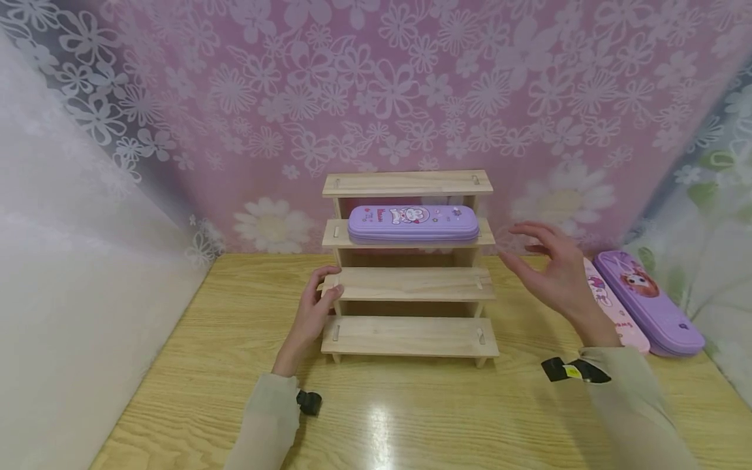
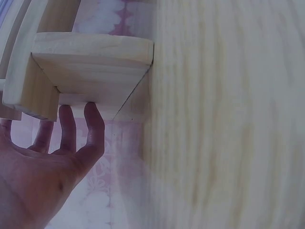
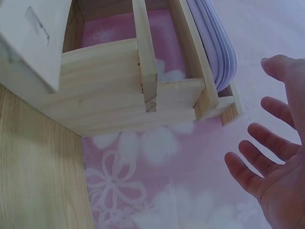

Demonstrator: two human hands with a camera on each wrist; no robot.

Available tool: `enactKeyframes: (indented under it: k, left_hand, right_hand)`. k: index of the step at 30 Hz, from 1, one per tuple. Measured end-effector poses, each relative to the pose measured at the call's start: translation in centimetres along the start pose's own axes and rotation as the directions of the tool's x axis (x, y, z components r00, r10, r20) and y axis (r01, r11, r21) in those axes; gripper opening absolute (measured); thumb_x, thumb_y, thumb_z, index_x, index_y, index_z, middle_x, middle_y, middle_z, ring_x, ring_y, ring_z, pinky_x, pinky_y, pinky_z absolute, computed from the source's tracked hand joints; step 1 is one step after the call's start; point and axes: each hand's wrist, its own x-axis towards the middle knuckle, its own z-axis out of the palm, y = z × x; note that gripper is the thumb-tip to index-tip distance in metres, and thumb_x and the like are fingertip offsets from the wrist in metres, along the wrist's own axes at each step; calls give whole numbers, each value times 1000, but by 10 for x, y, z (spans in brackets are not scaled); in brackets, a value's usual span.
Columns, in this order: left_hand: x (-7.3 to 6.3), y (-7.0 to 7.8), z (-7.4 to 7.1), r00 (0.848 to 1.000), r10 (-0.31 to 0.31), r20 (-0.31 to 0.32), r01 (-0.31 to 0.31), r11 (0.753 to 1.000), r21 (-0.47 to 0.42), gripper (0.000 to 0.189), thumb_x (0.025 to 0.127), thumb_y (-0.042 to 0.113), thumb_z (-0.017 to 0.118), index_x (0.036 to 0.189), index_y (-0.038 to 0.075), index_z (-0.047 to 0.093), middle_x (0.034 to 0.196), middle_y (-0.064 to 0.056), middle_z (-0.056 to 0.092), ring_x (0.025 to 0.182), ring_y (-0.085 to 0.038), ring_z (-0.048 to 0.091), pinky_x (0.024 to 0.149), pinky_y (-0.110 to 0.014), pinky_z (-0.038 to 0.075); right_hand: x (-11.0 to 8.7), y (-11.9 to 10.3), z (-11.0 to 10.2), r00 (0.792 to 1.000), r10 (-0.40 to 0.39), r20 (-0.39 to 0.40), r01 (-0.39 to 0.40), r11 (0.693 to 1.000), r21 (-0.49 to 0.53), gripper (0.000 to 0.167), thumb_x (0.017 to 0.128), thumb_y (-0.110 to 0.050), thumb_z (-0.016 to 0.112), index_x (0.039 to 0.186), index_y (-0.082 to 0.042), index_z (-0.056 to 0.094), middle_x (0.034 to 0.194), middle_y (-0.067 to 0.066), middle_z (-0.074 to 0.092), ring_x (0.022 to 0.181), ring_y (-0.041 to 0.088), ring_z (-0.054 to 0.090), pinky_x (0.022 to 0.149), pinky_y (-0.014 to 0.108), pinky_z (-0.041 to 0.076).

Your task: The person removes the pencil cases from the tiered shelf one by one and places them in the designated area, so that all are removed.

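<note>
Left hand (image 1: 310, 314) has its fingers curled round the wooden stand (image 1: 405, 336). Right hand (image 1: 555, 277) is just hanging out, fingers spread, pink case (image 1: 618, 316) and purple case (image 1: 655, 307) right of its palm; lilac case (image 1: 411, 225) sits left of its fingertips, third tier up.

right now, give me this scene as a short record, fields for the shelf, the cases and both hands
shelf: wooden, four tiers, on the table
on it: lavender case, second tier from top
to its right: pink case, purple case
left hand: grips left end of third tier from top
right hand: holds nothing, apart from the shelf's right side
</note>
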Motion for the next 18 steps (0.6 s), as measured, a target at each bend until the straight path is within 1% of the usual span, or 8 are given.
enactKeyframes:
  k: [3,6,9,11,14,16,18]
  left_hand:
    - [0,0,0,1000,6,1,-6,1000,5,35,104,22,57,139,20,54,149,-10,41,97,-25,57,76,-40,58]
    - [-1,0,0,1000,14,1,-14,1000,6,36,104,21,57,139,18,54,151,-10,40,96,-25,56,75,-39,57]
    - [-1,1,0,1000,14,1,-14,1000,7,36,104,21,57,139,18,54,151,-9,41,96,-25,56,75,-39,57]
    - [-2,2,1,1000,12,-2,-12,1000,9,35,104,21,57,139,19,54,150,-10,41,97,-26,57,76,-38,57]
    - [-1,2,1,1000,9,-2,-9,1000,14,36,104,21,57,139,19,54,150,-10,42,98,-26,58,76,-38,57]
    - [-1,1,1,1000,10,-3,-10,1000,14,35,104,21,57,139,19,54,150,-10,42,98,-27,57,76,-39,57]
    - [0,1,1,1000,9,-1,-9,1000,12,35,104,22,57,139,18,54,151,-10,41,98,-26,57,76,-40,58]
  right_hand:
    - [7,-3,7,1000,4,13,-5,999,33,46,80,1,83,124,-5,70,127,13,65,116,-10,52,89,5,46]
    - [15,-4,14,1000,12,28,-13,999,51,46,81,0,83,125,-4,69,127,13,65,116,-7,53,89,8,47]
    - [22,-5,22,999,22,41,-24,998,49,44,82,-3,83,124,-3,69,127,15,66,117,5,57,89,9,46]
    - [27,-6,27,998,29,60,-31,999,24,44,83,-7,84,124,-3,69,129,15,67,119,14,58,89,14,47]
    - [33,-8,33,994,39,100,-38,999,-3,45,84,-9,83,126,-3,67,130,17,66,121,29,60,91,30,52]
    - [38,-9,37,989,50,137,-48,999,-16,46,85,-11,82,127,-4,65,131,18,65,121,35,60,92,44,53]
    - [41,-10,40,982,65,175,-63,998,-20,46,87,-13,81,129,-4,64,133,19,64,122,40,59,92,55,53]
